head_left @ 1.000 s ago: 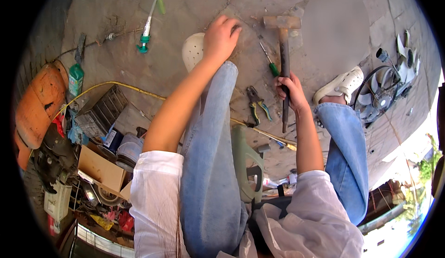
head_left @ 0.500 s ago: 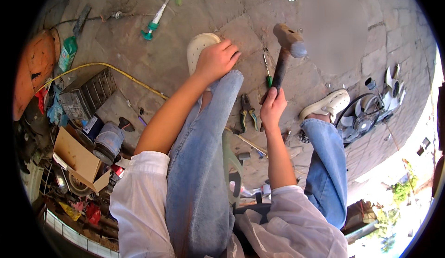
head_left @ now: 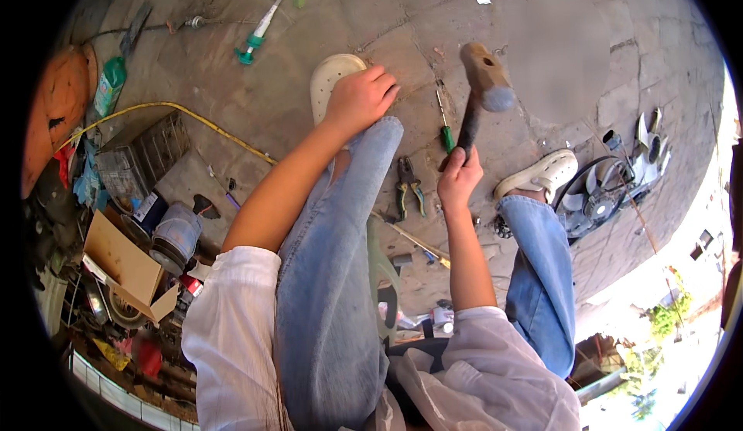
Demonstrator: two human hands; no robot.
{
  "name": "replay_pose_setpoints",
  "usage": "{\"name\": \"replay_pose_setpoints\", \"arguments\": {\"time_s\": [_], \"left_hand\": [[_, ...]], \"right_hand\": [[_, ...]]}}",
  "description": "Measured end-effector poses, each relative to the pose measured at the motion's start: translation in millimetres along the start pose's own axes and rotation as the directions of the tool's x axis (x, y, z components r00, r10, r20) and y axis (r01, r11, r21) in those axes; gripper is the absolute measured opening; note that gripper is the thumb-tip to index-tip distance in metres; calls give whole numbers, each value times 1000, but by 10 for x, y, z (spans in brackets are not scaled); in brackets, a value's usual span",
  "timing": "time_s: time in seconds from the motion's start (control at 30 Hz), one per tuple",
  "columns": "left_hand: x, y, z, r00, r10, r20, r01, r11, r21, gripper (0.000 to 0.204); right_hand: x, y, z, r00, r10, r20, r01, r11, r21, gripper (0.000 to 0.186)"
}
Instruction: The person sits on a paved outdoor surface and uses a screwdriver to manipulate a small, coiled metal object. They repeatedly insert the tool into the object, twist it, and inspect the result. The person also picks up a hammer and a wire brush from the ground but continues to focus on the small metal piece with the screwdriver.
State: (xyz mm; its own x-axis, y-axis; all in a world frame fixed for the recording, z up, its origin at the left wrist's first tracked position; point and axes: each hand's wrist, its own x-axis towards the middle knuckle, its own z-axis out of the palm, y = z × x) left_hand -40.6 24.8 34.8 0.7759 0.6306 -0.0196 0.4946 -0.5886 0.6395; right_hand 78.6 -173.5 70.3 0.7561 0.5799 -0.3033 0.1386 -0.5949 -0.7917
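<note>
My right hand (head_left: 460, 180) is wrapped round the dark handle of a hammer (head_left: 486, 75). The hammer's heavy, rusty head, with one grey face, is raised in front of me above the paved ground. My left hand (head_left: 357, 100) is by my bent left knee, above the white clog on that foot. Its fingers are curled with the back of the hand facing up, and the palm side is hidden. Between the two arms, pliers (head_left: 409, 187) with yellowish grips lie on the ground. A screwdriver (head_left: 446, 133) with a green handle lies just left of the hammer.
A fan with a black ring (head_left: 600, 208) sits beside my right foot. Off to the left are a yellow hose (head_left: 209, 131), a crate (head_left: 143, 148), a cardboard box (head_left: 128, 265) and a green bottle (head_left: 111, 87). A white-and-green pump (head_left: 250, 48) lies farther ahead.
The hammer has tipped, its head lower in the picture and its handle looking shorter. My right hand has turned a little. The left hand stays by the knee.
</note>
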Motion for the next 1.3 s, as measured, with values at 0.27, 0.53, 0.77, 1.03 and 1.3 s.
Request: {"name": "replay_pose_setpoints", "arguments": {"time_s": [0.27,0.53,0.77,1.03,1.3], "left_hand": [[61,24,-13,996,-75,53,76,997,-13,11],[655,160,318,979,-198,40,202,973,-116,28],[849,26,580,997,-6,79,6,1000,5,30],[821,198,538,995,-96,36,98,993,-67,31],[822,117,604,993,-54,101,66,990,-121,33]], "right_hand": [[12,104,17,909,405,101,-418,875,243,46],[-72,293,-171,907,202,-370,-313,911,-269,36],[-24,265,-283,909,-301,-288,49,764,-643,28],[777,-313,146,999,-28,-46,28,1000,-7,21],[1098,-398,395,999,23,-22,-22,998,51,22]]}}
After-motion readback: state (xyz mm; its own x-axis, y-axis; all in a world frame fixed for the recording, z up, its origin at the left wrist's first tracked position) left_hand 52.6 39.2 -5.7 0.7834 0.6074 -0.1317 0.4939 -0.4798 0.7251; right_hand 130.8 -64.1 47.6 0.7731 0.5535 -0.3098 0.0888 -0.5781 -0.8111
